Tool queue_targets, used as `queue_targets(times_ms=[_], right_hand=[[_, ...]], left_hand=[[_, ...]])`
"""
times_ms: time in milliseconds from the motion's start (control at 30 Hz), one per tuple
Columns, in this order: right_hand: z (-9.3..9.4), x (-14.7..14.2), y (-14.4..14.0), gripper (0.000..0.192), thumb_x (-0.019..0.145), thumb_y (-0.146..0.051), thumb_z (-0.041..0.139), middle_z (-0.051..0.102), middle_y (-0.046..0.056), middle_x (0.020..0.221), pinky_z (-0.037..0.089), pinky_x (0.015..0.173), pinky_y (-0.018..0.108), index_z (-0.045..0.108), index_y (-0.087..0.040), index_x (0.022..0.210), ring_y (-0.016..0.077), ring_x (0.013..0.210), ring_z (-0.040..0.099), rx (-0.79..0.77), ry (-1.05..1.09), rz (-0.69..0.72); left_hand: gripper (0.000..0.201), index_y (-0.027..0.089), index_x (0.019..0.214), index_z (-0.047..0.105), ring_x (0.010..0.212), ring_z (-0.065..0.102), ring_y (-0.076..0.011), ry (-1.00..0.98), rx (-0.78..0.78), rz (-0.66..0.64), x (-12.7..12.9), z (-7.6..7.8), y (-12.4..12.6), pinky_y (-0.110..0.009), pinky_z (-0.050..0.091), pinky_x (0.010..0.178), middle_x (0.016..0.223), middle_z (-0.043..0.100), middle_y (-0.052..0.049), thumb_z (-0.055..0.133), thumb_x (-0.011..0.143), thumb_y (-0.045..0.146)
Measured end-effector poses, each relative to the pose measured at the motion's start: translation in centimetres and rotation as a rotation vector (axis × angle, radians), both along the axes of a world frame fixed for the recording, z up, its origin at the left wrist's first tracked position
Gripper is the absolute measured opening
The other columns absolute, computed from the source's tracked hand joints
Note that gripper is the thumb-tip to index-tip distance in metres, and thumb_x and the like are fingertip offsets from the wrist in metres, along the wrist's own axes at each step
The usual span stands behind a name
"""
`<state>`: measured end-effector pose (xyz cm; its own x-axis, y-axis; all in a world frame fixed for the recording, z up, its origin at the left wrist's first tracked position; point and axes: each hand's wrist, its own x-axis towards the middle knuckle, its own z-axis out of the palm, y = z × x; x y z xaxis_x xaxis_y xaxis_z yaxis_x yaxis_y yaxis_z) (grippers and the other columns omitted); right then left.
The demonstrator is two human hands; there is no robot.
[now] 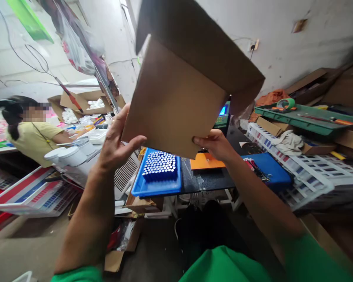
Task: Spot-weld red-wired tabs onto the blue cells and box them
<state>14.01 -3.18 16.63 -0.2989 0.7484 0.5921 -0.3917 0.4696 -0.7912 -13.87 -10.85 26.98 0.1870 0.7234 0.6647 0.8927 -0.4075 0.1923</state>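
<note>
gripping a raised cardboard box [179, 90] by its lower edge: left hand [116, 143] spread along the left corner, right hand [214, 145] pinching the bottom rim, above a blue tray [141, 188] of white-capped cells [159, 165].
</note>
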Motion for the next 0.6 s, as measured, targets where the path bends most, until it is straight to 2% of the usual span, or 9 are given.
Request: queue_targets(times_ms=[100, 133, 233, 300, 367, 467, 533, 600], right_hand=[[-0.7, 3.3, -2.2, 0.034, 0.073, -0.049, 0.081, 0.074, 0.003, 0.085, 0.059, 0.076, 0.039, 0.076, -0.02, 0.088, 0.0205, 0.081, 0.07, -0.112, -0.02, -0.046], [-1.1, 4.4, -3.1, 0.036, 0.075, -0.052, 0.078, 0.075, 0.004, 0.085, 0.059, 0.076, 0.039, 0.076, -0.02, 0.09, 0.0215, 0.082, 0.071, -0.126, -0.036, -0.078], [-2.5, 7.4, -6.2, 0.053, 0.079, -0.063, 0.07, 0.075, 0.008, 0.099, 0.058, 0.084, 0.041, 0.072, -0.018, 0.106, 0.0259, 0.097, 0.07, -0.098, -0.096, -0.181], [-3.5, 8.9, -8.0, 0.071, 0.073, -0.068, 0.072, 0.072, 0.011, 0.113, 0.055, 0.093, 0.044, 0.066, -0.017, 0.121, 0.0299, 0.111, 0.066, -0.064, -0.13, -0.224], [-4.6, 10.3, -9.1, 0.077, 0.071, -0.066, 0.076, 0.069, 0.012, 0.124, 0.051, 0.1, 0.045, 0.061, -0.018, 0.13, 0.0317, 0.119, 0.062, -0.064, -0.121, -0.278], [-6.2, 12.8, -9.8, 0.056, 0.081, -0.057, 0.07, 0.071, 0.009, 0.12, 0.05, 0.101, 0.044, 0.065, -0.02, 0.123, 0.0293, 0.113, 0.065, -0.124, -0.074, -0.481], [-6.7, 15.0, -9.7, 0.043, 0.088, -0.051, 0.063, 0.071, 0.008, 0.119, 0.048, 0.103, 0.043, 0.069, -0.02, 0.117, 0.0277, 0.112, 0.065, -0.125, -0.044, -0.662], [-6.8, 17.7, -9.1, 0.039, 0.089, -0.047, 0.061, 0.07, 0.007, 0.122, 0.045, 0.106, 0.041, 0.069, -0.02, 0.117, 0.0271, 0.117, 0.062, -0.092, -0.029, -0.839]], left_hand=[[0.077, 0.016, 0.136, 0.054, 0.123, 0.057, -0.0264, -0.051, 0.013, -0.169, 3.3, 0.5, -0.9, -0.038, 0.049, 0.104, 0.136, 0.06, -0.004, 0.049, 0.082, 0.07], [0.072, 0.019, 0.132, 0.058, 0.118, 0.06, -0.0255, -0.078, 0.014, -0.189, 4.5, 0.5, -0.9, -0.037, 0.051, 0.103, 0.129, 0.064, -0.003, 0.053, 0.081, 0.069], [0.062, 0.018, 0.118, 0.066, 0.1, 0.064, -0.0234, -0.198, -0.037, -0.197, 8.0, -0.2, -0.4, -0.038, 0.055, 0.094, 0.108, 0.07, -0.002, 0.057, 0.081, 0.066], [0.062, 0.016, 0.112, 0.068, 0.086, 0.065, -0.0208, -0.276, -0.126, -0.203, 10.6, -0.9, 0.7, -0.036, 0.057, 0.083, 0.095, 0.071, -0.001, 0.057, 0.08, 0.067], [0.064, 0.016, 0.109, 0.069, 0.078, 0.064, -0.02, -0.316, -0.232, -0.226, 13.4, -1.9, 2.6, -0.034, 0.058, 0.073, 0.087, 0.071, -0.001, 0.056, 0.079, 0.071], [0.069, 0.016, 0.114, 0.068, 0.084, 0.067, -0.0245, -0.31, -0.378, -0.319, 18.3, -3.5, 6.2, -0.036, 0.058, 0.074, 0.095, 0.073, -0.004, 0.055, 0.078, 0.074], [0.073, 0.016, 0.122, 0.064, 0.097, 0.067, -0.0282, -0.303, -0.438, -0.418, 21.8, -4.5, 8.5, -0.039, 0.058, 0.083, 0.11, 0.072, -0.007, 0.052, 0.08, 0.075], [0.076, 0.015, 0.132, 0.058, 0.112, 0.063, -0.03, -0.322, -0.438, -0.516, 24.8, -5.2, 10.4, -0.041, 0.054, 0.094, 0.126, 0.066, -0.01, 0.046, 0.085, 0.074]])
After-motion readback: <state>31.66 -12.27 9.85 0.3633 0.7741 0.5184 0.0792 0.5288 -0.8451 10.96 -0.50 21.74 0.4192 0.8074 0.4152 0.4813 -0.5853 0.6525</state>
